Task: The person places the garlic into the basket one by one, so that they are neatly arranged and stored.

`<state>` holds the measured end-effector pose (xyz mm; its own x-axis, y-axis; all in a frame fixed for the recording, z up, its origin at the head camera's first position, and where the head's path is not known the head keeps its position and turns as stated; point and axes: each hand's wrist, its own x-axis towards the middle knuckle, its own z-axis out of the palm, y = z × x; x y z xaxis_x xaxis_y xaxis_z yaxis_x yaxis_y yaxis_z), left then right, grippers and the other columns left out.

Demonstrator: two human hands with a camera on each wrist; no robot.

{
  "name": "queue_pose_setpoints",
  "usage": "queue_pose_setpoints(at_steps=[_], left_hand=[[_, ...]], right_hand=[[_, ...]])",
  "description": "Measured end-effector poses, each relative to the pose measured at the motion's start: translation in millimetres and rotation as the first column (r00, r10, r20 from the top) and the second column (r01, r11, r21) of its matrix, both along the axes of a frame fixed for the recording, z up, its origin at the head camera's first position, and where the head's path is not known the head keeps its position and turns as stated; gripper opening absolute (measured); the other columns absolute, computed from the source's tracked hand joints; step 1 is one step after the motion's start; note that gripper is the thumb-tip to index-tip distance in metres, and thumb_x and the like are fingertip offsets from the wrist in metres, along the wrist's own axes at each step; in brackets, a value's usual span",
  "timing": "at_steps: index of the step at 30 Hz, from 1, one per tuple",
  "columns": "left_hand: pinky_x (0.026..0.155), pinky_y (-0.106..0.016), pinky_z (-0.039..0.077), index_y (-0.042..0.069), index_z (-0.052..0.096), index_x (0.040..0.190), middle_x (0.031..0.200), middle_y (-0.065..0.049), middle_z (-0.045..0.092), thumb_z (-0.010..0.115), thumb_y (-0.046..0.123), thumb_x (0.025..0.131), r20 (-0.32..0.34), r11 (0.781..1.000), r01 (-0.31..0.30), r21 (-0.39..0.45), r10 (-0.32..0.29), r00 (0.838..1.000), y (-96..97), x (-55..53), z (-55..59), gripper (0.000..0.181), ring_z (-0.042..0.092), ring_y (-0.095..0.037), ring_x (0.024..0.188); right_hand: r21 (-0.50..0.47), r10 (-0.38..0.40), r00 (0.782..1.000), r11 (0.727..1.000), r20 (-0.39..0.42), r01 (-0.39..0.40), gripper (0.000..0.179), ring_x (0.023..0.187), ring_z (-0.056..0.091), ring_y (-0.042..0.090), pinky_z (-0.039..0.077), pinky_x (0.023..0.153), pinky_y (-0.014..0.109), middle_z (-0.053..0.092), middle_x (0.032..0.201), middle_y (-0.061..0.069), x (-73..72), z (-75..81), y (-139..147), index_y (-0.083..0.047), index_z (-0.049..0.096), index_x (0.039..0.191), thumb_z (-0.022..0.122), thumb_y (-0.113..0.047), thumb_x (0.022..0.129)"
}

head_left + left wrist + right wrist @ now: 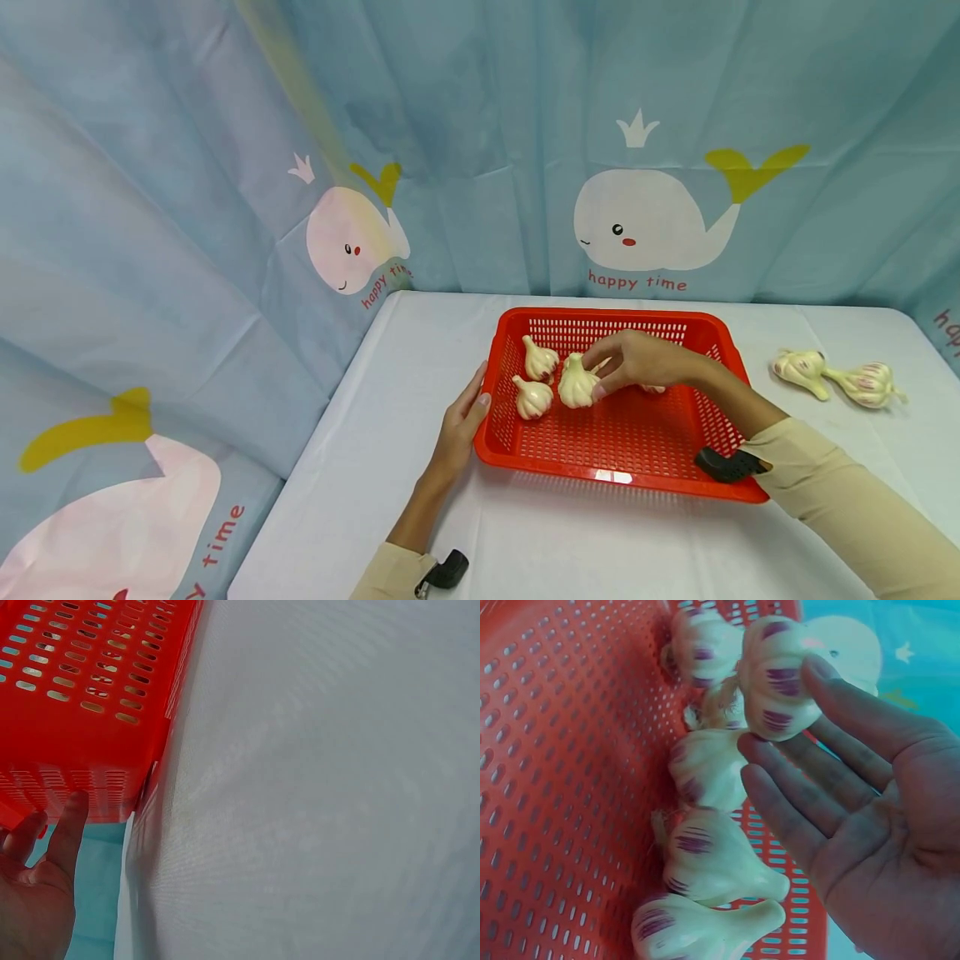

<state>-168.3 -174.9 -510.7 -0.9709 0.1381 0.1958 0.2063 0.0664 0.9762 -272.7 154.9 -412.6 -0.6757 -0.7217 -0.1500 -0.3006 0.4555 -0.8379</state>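
My right hand [637,358] pinches a pale garlic bulb [577,385] over the red basket [600,477]. In the right wrist view, the thumb and fingertips of the right hand [885,817] hold this purple-streaked bulb [780,686] above a row of other bulbs. Two garlic bulbs, an upper one [539,360] and a lower one [534,398], lie at the basket's left side; others are partly hidden behind the right hand. My left hand [457,429] rests against the basket's left rim, its fingers fairly straight. In the left wrist view its fingers [69,832] touch the perforated side.
Two more garlic bulbs, one [801,371] beside the other [868,385], lie on the white tablecloth [375,467] right of the basket. Blue curtains [480,150] with whale prints stand behind and to the left of the table.
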Motion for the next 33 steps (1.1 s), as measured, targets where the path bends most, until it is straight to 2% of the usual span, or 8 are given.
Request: queue_pose_setpoints(at_steps=[12,23,33], left_hand=[[0.119,-0.024,0.039,0.027,0.035,0.167,0.17,0.01,0.036,0.048,0.03,0.113,0.002,1.0,-0.009,0.008,0.009,1.0,0.1,1.1,-1.6,0.055,0.036,-0.012,0.156],[0.12,-0.023,0.037,0.027,0.035,0.167,0.17,0.009,0.035,0.048,0.029,0.113,-0.004,1.0,-0.008,0.005,0.008,1.0,1.2,2.6,-0.2,0.055,0.034,-0.012,0.157],[0.119,-0.024,0.039,0.026,0.034,0.168,0.171,0.009,0.035,0.047,0.03,0.114,0.002,1.0,-0.002,0.01,0.002,1.0,1.0,3.3,1.7,0.056,0.035,-0.014,0.157]], right_hand=[[0.03,0.061,0.998,0.998,-0.002,-0.061,0.045,0.114,0.074,0.034,0.063,0.095,0.043,0.074,0.127,0.016,-1.9,-13.6,-8.7,-0.001,0.074,0.128,0.087,-0.021,0.09],[0.078,0.064,0.998,0.995,-0.023,-0.062,0.042,0.115,0.073,0.032,0.061,0.098,0.046,0.074,0.127,0.013,-0.6,-18.8,-15.8,-0.002,0.075,0.125,0.087,-0.021,0.089],[0.101,0.061,0.998,0.993,-0.002,-0.061,0.041,0.119,0.071,0.033,0.06,0.101,0.047,0.074,0.126,0.011,-2.7,-23.0,-20.3,-0.003,0.074,0.124,0.088,-0.018,0.088]])
